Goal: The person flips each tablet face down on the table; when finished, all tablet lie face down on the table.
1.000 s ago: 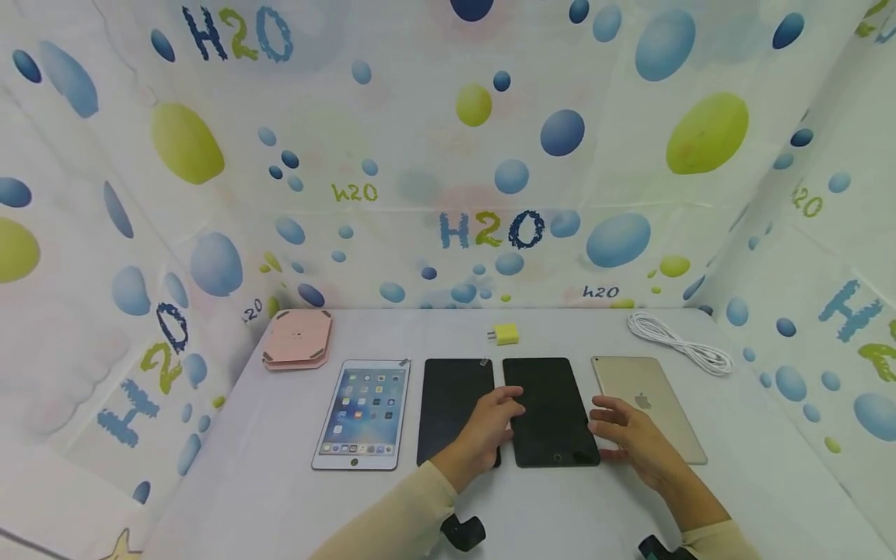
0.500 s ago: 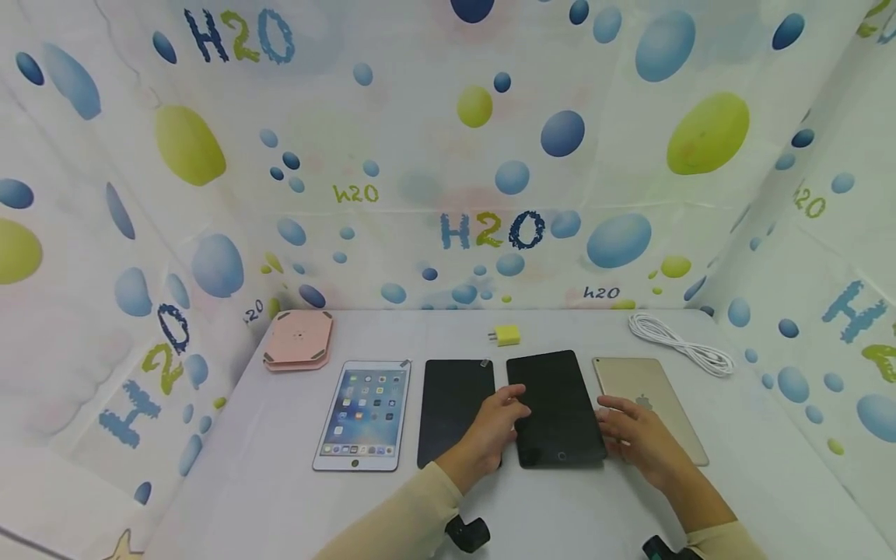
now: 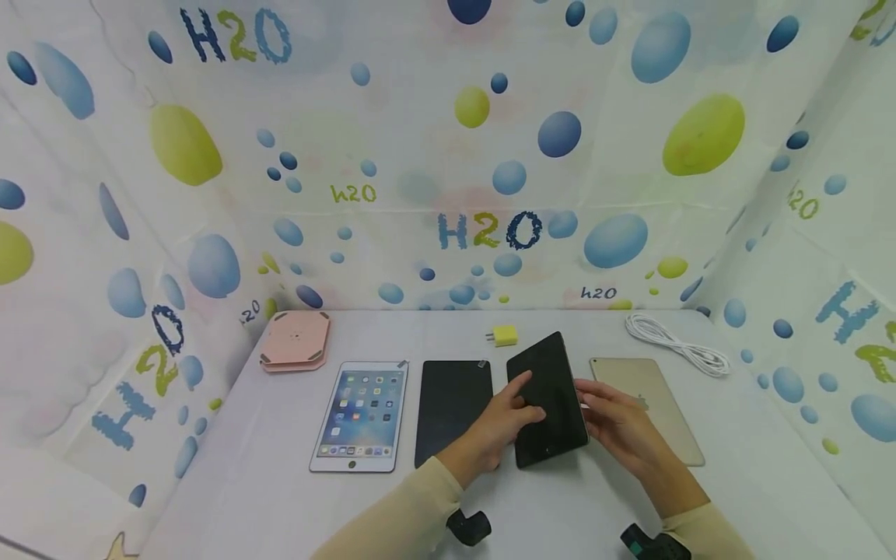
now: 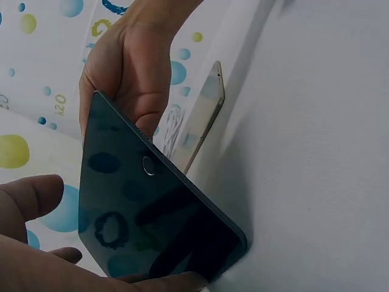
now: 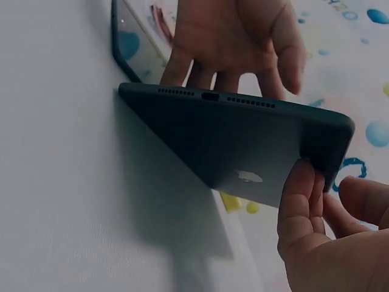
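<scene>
A black tablet [image 3: 548, 404] stands tilted, its right side raised and its screen toward my left hand [image 3: 505, 426]. That hand's fingers lie along the lower left edge, with the thumb extended apart over the screen. My right hand [image 3: 623, 424] holds the raised right edge, its fingers bent against the back [image 5: 243, 146], where a pale apple logo shows. In the left wrist view the round button [image 4: 148, 165] is near the tablet's lower end. Partly under my left forearm lies a second black tablet [image 3: 451, 400], face hidden.
A white tablet [image 3: 360, 416] with a lit screen lies to the left, a gold tablet [image 3: 658, 404] to the right. Farther back are a pink flat box [image 3: 297, 338], a yellow charger plug [image 3: 504, 335] and a coiled white cable [image 3: 675, 342].
The black tablet has gone from lying flat to tilted, its right edge lifted. My right hand has moved left and up with that edge; my left thumb now extends over the screen.
</scene>
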Demonstrator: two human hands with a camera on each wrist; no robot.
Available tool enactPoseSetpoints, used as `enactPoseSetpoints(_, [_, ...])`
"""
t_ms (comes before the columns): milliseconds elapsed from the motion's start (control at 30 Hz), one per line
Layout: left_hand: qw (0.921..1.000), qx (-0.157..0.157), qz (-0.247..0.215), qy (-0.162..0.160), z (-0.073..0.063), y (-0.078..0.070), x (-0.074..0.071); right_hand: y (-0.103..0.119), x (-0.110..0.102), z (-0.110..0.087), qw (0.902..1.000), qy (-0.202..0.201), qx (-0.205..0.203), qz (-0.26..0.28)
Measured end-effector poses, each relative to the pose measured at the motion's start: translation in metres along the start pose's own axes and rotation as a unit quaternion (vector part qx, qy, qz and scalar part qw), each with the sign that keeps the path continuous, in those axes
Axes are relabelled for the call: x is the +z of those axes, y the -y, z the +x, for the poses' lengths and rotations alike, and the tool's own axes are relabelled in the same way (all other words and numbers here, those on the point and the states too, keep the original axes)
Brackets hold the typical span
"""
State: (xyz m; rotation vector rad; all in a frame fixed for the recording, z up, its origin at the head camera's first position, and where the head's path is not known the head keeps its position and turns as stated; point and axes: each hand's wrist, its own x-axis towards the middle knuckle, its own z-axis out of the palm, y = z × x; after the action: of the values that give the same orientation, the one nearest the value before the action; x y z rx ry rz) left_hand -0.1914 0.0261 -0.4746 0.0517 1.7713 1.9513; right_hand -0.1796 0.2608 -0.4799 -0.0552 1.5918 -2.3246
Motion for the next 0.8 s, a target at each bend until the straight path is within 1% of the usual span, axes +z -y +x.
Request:
enactPoseSetpoints(133, [0.9999, -0.013, 0.01, 0.001, -0.001, -0.003, 0.0, -0.003, 0.007, 0.003, 0.9998, -0.011, 0.004, -0.019])
enactPoseSetpoints(300, [0.9997, -0.012, 0.02, 0.005, -0.001, -0.005, 0.0, -0.006, 0.014, 0.008, 0.999, 0.003, 0.023, -0.037])
enactPoseSetpoints(500, [0.9993, -0.008, 0.034, 0.011, 0.0, -0.008, 0.001, -0.012, 0.025, 0.011, 0.9965, 0.039, 0.037, -0.065])
enactPoseSetpoints(667, [0.9995, -0.01, 0.028, 0.012, -0.001, -0.01, 0.001, -0.016, 0.032, 0.011, 0.9936, 0.079, 0.052, -0.061])
enactPoseSetpoints(733, [0.9995, -0.01, 0.024, 0.017, -0.002, -0.01, 0.002, -0.018, 0.035, 0.011, 0.9924, 0.091, 0.057, -0.061])
enactPoseSetpoints(800, [0.9995, -0.009, 0.022, 0.021, -0.003, -0.011, 0.002, -0.019, 0.037, 0.011, 0.9914, 0.094, 0.06, -0.068])
